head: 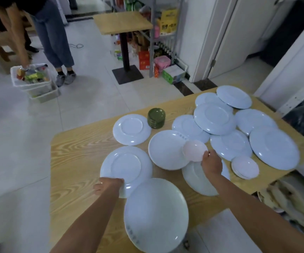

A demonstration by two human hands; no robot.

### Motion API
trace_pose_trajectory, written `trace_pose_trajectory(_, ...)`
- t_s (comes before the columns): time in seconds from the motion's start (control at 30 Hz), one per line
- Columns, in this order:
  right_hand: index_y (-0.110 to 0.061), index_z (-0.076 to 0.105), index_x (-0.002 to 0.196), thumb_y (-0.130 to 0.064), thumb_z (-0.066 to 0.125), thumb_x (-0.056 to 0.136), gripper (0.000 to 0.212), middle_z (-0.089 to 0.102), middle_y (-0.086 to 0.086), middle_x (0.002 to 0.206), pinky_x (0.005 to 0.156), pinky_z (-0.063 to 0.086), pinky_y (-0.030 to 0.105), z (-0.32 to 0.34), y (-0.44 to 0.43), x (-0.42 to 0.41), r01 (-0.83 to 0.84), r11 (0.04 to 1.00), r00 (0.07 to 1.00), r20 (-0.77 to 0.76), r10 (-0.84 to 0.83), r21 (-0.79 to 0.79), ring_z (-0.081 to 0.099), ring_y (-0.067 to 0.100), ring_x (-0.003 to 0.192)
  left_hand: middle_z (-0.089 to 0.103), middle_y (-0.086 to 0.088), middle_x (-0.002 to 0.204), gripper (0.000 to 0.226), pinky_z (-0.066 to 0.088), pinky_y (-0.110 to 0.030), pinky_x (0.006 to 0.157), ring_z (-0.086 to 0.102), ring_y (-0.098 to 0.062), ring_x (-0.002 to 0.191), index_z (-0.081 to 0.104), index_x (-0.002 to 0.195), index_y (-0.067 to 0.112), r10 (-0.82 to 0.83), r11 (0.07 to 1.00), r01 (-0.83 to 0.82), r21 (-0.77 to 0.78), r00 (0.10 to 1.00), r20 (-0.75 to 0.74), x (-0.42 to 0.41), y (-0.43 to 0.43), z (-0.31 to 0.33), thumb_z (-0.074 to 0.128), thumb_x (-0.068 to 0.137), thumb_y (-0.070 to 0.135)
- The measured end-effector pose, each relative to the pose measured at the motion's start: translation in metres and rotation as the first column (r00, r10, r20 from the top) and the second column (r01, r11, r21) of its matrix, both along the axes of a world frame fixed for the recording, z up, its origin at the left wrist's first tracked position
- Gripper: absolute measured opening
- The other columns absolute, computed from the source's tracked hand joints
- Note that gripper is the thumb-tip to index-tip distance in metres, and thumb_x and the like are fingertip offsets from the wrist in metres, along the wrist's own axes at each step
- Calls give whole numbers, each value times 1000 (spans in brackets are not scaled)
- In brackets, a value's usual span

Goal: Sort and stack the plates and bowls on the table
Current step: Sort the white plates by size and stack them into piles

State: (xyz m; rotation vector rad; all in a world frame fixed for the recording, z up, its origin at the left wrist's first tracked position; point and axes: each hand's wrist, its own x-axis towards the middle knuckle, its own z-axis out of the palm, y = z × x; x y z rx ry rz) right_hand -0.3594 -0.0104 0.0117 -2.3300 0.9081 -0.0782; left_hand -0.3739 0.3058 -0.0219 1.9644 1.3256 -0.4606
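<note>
Pink little bowl (195,150) pinched by the right hand (211,164), left hand (109,184) clamped on a white plate (126,166) rim; white bin (35,87) upper left holds colourful packets (32,75).

A pale tiled floor (92,99) spread around; a small pedestal table (122,22) stood before a cluttered metal shelf (153,33), with white doors (238,33) at right.

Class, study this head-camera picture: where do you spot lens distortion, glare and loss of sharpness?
Head view: wide-angle bending curves the door frame and table edge; small glare spots sit on the rimmed plate in the left hand; the whole frame is soft, the small bowl in the right hand slightly blurred; light is even, shadows faint.
</note>
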Motion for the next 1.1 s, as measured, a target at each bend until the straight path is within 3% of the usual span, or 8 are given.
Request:
trace_pose_trajectory(0.17,2,50,124,-21,33,102,36,59,29,117,88,44,44,9,-89,-24,145,989,989,-14,-145,-10,56,44,109,6,-22,157,84,9,-43,120,6,-32,147,21,149,4,5,999,-6,43,999,41,-2,-17,-5,71,83,17)
trace_pose_trajectory(0.3,5,48,121,-21,33,102,36,57,29,120,90,44,48,6,-142,-40,276,961,957,-92,-274,11,54,45,112,21,-25,148,76,21,-42,115,22,-34,140,34,141,3,-9,996,4,86,998,58,-6,-23,-9,75,79,20)
trace_pose_trajectory(0.4,7,45,124,-20,33,102,37,55,30,124,90,44,49,-1,-165,-49,310,951,939,-169,-301,26,53,45,114,21,-25,146,73,30,-48,112,24,-38,136,37,138,3,-9,997,4,74,997,80,-10,-27,-13,75,79,22)
trace_pose_trajectory(0.5,7,41,126,-20,33,102,37,54,30,125,90,44,48,-8,-179,-52,292,955,936,-220,-276,45,53,45,114,24,-24,142,73,41,-53,103,26,-38,133,38,138,5,1,997,-9,82,996,92,-12,-32,-15,76,78,24)
trace_pose_trajectory(0.63,5,40,130,-19,32,102,37,54,29,126,88,45,46,-13,-185,-50,248,966,942,-253,-222,73,54,44,114,26,-24,139,73,41,-53,103,29,-40,131,38,138,5,10,995,-17,98,998,67,-14,-35,-18,76,78,24)
trace_pose_trajectory(0.77,4,39,133,-17,33,102,38,53,28,128,91,44,46,-17,-187,-48,217,972,945,-268,-186,90,52,44,116,30,-23,135,69,55,-55,80,38,-42,126,42,133,2,12,998,-16,64,998,63,-16,-37,-17,78,76,18)
trace_pose_trajectory(0.9,3,39,134,-19,32,102,39,54,27,127,89,44,45,-18,-189,-50,157,985,946,-297,-130,70,53,43,114,35,-25,133,76,54,-53,87,44,-43,123,44,132,0,-32,998,30,60,999,36,-20,-38,-15,83,69,16)
trace_pose_trajectory(1.1,2,43,131,-36,30,101,50,58,22,122,89,45,44,-21,-185,-52,37,999,917,-396,-45,-29,57,38,108,37,-23,131,72,57,-53,76,46,-44,118,46,131,2,-21,1000,21,6,998,63,-24,-34,-14,82,71,21)
